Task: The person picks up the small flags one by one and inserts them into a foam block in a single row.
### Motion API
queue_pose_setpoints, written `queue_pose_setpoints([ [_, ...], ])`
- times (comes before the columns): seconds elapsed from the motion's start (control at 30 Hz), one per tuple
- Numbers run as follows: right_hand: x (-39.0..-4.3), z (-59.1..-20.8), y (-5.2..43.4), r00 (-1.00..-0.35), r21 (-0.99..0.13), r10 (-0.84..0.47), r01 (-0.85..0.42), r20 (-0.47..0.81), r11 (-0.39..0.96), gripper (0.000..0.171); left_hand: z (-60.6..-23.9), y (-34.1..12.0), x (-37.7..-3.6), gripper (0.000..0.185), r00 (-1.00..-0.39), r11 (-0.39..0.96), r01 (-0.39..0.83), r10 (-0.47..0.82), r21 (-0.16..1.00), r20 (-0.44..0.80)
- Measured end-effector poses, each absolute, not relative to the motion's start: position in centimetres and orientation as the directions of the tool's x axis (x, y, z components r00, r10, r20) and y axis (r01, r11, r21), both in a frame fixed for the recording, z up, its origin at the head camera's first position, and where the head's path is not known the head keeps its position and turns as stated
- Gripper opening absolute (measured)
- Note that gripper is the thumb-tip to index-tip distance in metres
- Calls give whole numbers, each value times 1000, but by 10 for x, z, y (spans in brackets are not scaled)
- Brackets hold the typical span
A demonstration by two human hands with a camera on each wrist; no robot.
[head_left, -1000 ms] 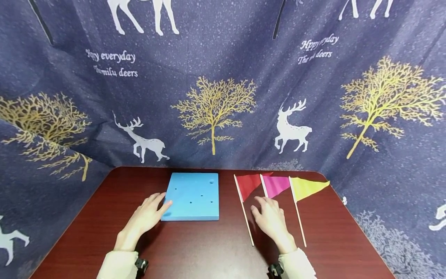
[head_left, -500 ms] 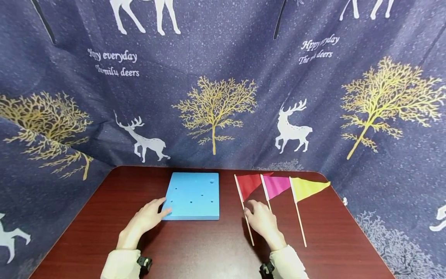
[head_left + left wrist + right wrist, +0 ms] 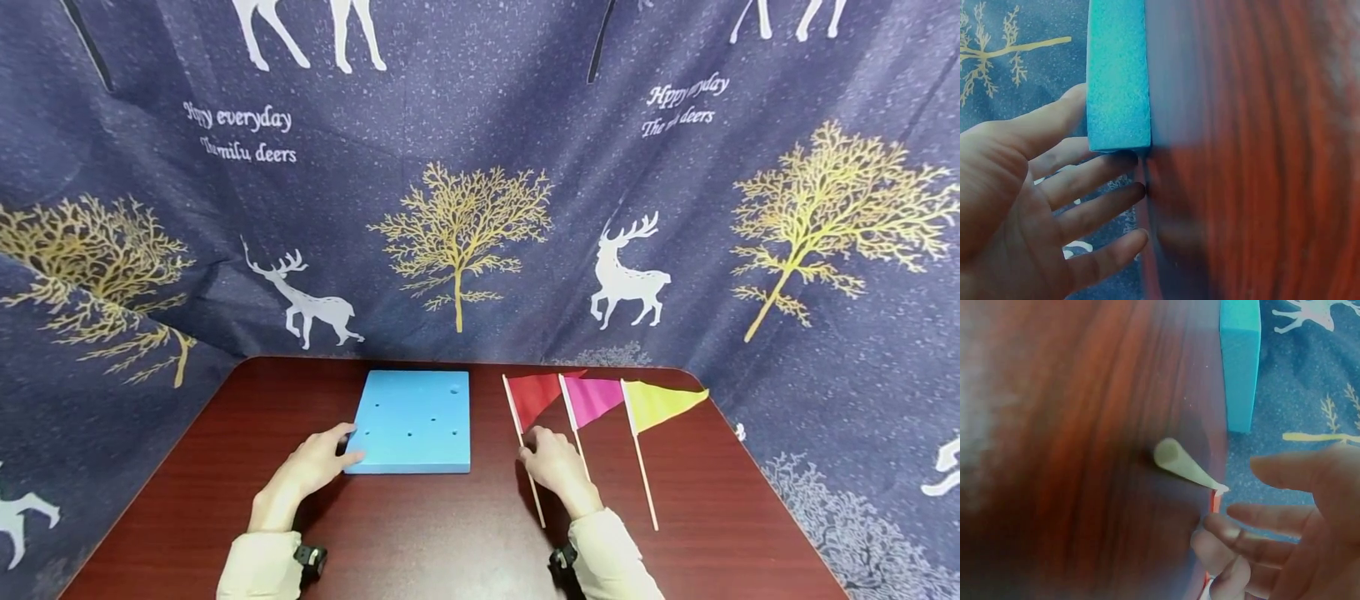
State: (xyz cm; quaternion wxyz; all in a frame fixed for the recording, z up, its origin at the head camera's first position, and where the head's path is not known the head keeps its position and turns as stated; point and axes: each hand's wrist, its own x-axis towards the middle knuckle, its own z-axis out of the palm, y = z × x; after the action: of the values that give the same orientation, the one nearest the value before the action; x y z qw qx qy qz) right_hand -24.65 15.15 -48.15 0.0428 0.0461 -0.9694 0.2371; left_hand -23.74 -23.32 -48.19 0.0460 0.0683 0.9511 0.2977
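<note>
A light-blue board (image 3: pixel 405 408) with several small holes lies flat on the table. My left hand (image 3: pixel 311 462) rests at its left near corner. In the left wrist view, the thumb lies against the board's top side and the extended fingers spread by its end. Right of the board lie three pennant flags on thin sticks: red (image 3: pixel 531 396), magenta (image 3: pixel 594 398) and yellow (image 3: pixel 658 402). My right hand (image 3: pixel 557 462) hovers over the red flag's stick, its thumb apart from the bent fingers. In the right wrist view that stick (image 3: pixel 1179 459) points toward the camera, with no finger around it.
The dark reddish-brown table (image 3: pixel 435 533) has its far edge against a blue cloth backdrop (image 3: pixel 480 108) printed with deer and trees. A black band with a small camera (image 3: pixel 309 560) sits at the left wrist, another (image 3: pixel 562 558) at the right.
My right hand has moved left, from beside the magenta flag's stick to above the red flag's stick, and its fingers have bent more. The left hand stays at the board with only slight movement.
</note>
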Motion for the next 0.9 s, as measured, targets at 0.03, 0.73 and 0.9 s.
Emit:
queue_pose_setpoints([
  [0.03,-248,-482,151,-993,-453,-68,-104,96,885,11,-482,-233,-237,57,-986,809,104,159,578,-45],
  [0.73,-270,-484,141,-992,-433,40,87,-117,897,23,-485,-233,-240,59,-981,785,120,187,607,-48],
  [0.9,-274,-490,141,-993,-495,12,67,-114,866,24,-484,-235,-240,59,-982,789,118,182,604,-46],
])
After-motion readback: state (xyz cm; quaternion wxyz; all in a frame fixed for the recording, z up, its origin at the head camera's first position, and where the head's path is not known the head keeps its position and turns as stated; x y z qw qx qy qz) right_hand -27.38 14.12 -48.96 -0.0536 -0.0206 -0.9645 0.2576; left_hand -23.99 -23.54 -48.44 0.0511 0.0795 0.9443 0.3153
